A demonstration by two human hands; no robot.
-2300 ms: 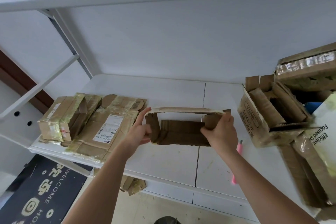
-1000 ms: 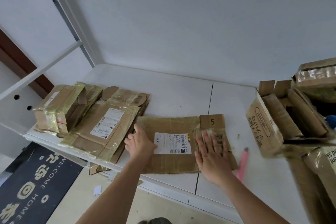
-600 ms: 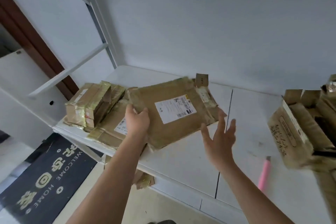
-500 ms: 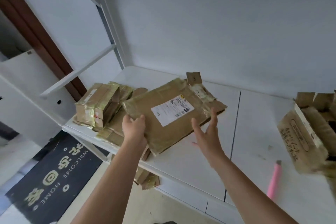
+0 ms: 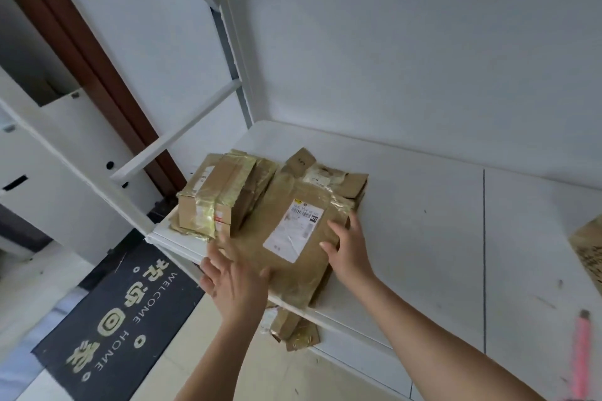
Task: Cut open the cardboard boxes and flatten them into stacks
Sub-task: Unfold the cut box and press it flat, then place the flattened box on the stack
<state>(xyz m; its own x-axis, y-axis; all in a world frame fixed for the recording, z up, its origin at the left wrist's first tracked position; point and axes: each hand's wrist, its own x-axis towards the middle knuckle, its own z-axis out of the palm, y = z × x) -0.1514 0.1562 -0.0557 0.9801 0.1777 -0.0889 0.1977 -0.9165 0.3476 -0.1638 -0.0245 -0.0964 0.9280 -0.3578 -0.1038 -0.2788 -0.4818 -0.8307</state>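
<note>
While my right hand (image 5: 350,252) lay on the right edge of the flattened brown cardboard box with the white shipping label (image 5: 286,238), its fingers were straight and slightly spread, pressing the cardboard without curling round it. That box lay flat on top of the stack of flattened brown boxes (image 5: 353,184) at the left front corner of the white table (image 5: 423,205). My left hand (image 5: 236,283) was at the near left edge of the box, fingers wide and relaxed, holding nothing; I could not tell whether it touched the cardboard. Just left of the stack sat a small taped brown carton (image 5: 211,198). A pink utility knife (image 5: 581,358) lay well apart, at the table's right front
</note>
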